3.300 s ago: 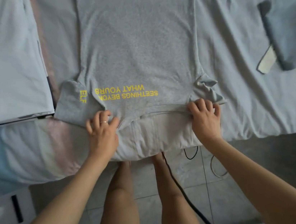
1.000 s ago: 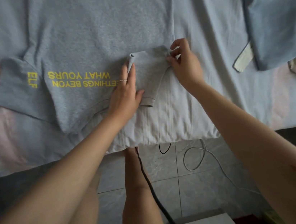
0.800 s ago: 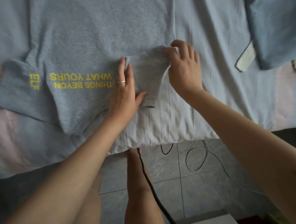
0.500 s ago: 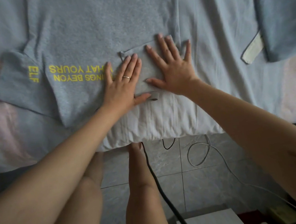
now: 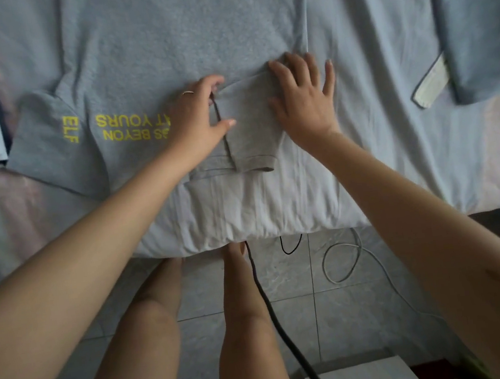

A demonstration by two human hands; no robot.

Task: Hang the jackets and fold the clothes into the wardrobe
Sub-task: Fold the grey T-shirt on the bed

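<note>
Folding the right sleeve [image 5: 247, 132] in over the shirt [image 5: 177, 36] is the step in hand. The shirt lies flat on the bed [image 5: 366, 46], collar toward me at 6 o'clock, hem away at 12, yellow print reading upside down. The right side has already been turned in; the sleeve now sits as a small panel on top, its cuff at the near edge.

Grip state: my right hand [image 5: 304, 102] is released, palm down and fingers spread, pressing the panel's 3 o'clock edge flat. My left hand [image 5: 197, 116] curls at the panel's 9 o'clock edge, thumb and fingertips meeting at the fold; I judge it a light pinch on that edge, though the cloth hides how much is actually caught.

Notes for doing it well:
- Keep the right palm as the anchor while the left sets the crease, so the layer beneath does not creep.
- Run the 9 o'clock edge parallel to the long side fold.
- Smooth from the collar end toward 12 o'clock to push air and wrinkles out.
- The left sleeve [image 5: 45, 143] at 9 o'clock is not yet turned in; match its fold width to this one.

Risk: the collar end lies close to the bed's edge, so any tug toward 6 o'clock could drag the shirt off.

Folded piles sit at 10 and 2 o'clock; no wardrobe in view.
</note>
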